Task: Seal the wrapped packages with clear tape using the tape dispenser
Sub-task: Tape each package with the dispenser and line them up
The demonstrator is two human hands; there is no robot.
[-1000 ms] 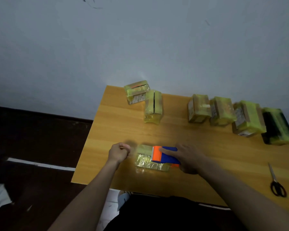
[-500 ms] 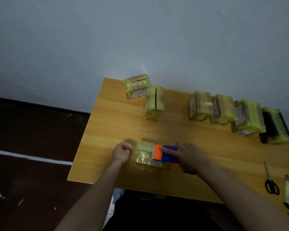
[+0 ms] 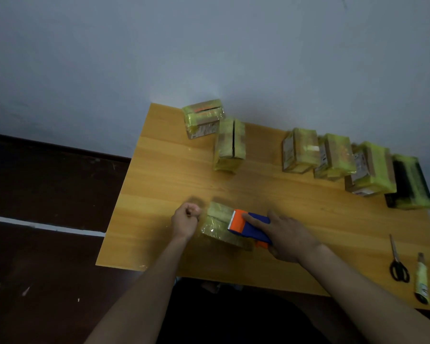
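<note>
Right hand (image 3: 287,238) grips tape dispenser (image 3: 250,225), hiding part of the package (image 3: 217,223); left hand (image 3: 185,219) fisted, contents unclear.

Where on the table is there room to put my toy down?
Bare wood lies on the wooden table left of the two far wrapped packages, and between the right hand and black-handled scissors. The row of four packages is crowded.

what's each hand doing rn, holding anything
Left hand: fist beside the wrapped package; whether it pinches anything cannot be told.
Right hand: grips the tape dispenser on that package.
</note>
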